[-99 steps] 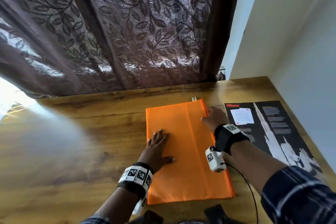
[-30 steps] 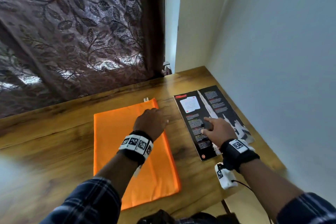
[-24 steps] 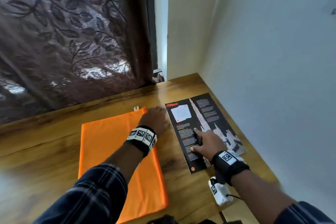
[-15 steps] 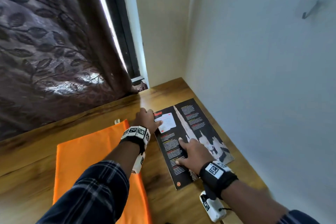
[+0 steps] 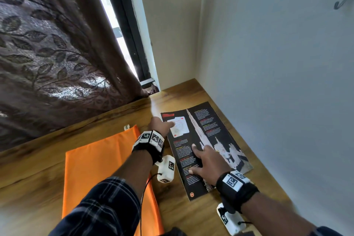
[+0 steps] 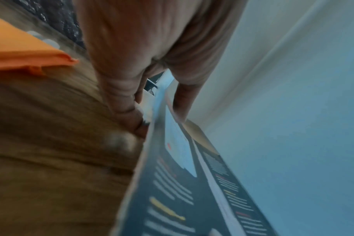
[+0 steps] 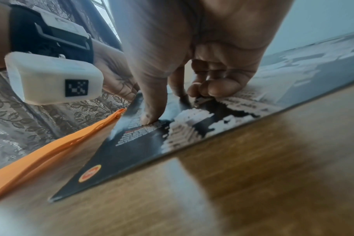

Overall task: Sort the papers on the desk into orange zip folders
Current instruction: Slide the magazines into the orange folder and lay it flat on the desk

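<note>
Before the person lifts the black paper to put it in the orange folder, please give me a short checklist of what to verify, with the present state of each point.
1. Left hand has hold of the black paper: ok; thumb on top at its far left edge, fingers at the edge.
2. Right hand steadies the paper: ok; thumb and fingers press down on it.
3. Paper free of other things: ok; it lies alone on the desk.
4. Orange folder within reach: ok; flat, just left of the paper.
5. Folder zip open: cannot tell.
6. More sheets under the top one: cannot tell.
</note>
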